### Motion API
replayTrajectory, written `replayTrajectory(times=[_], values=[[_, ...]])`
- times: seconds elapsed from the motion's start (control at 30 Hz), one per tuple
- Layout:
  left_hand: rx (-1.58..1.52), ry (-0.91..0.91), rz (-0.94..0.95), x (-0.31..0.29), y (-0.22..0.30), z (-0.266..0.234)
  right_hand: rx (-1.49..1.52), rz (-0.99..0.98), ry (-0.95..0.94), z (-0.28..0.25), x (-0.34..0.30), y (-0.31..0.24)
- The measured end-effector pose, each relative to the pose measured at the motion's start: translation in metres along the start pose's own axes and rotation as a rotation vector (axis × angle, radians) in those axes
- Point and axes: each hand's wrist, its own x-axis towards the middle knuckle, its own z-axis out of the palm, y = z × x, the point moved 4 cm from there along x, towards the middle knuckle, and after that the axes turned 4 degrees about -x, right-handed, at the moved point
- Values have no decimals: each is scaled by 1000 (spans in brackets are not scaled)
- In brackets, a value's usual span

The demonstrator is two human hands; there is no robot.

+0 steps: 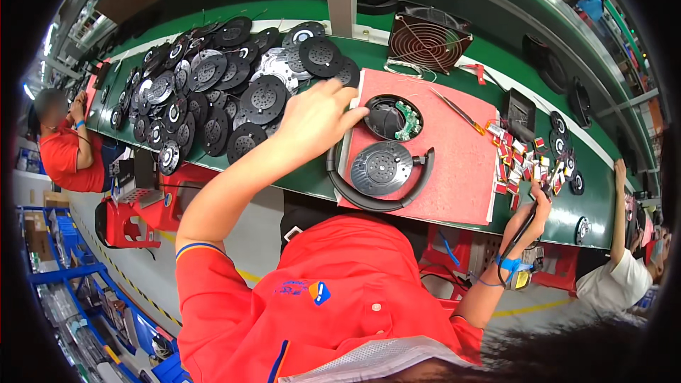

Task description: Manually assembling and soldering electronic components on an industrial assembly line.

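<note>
My left hand point(316, 115) has its fingers and thumb apart, with the thumb by the left rim of an open round black headphone cup point(383, 119). A green circuit board point(407, 122) with thin wires lies inside that cup. Just below it sits a dark perforated disc point(381, 168), within the curve of a black headband point(358, 198). My right hand point(530, 218) is closed around a black corded pen-shaped tool point(545, 190), which looks like a soldering iron. It is beside a heap of small silver, red and yellow battery packs point(516, 163); its tip is hard to make out.
A pink mat point(454, 177) lies under the headphone, with tweezers point(457, 110) on it. Many perforated black discs point(262, 99) pile up at left. Behind stand a fan point(429, 41) and a black tray point(521, 115). Co-workers point(67, 145) sit at both sides.
</note>
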Motion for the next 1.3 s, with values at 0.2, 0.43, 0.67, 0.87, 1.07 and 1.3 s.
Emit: replayTrajectory(times=[0.2,0.43,0.67,0.87,1.07,1.3], values=[[-84,-87,374,22,8,38,221,-207,4,17,22,-76],[-16,110,640,-14,23,-1,409,-528,-291,55,39,-161],[338,157,-213,80,-157,-76,499,-662,-479,91,51,-214],[156,-82,-615,110,-206,-46,578,-596,-522,105,43,-210],[-231,94,-131,85,-189,-82,653,-567,-561,106,38,-204],[-428,29,-55,57,-156,-92,637,-600,-499,107,40,-205]])
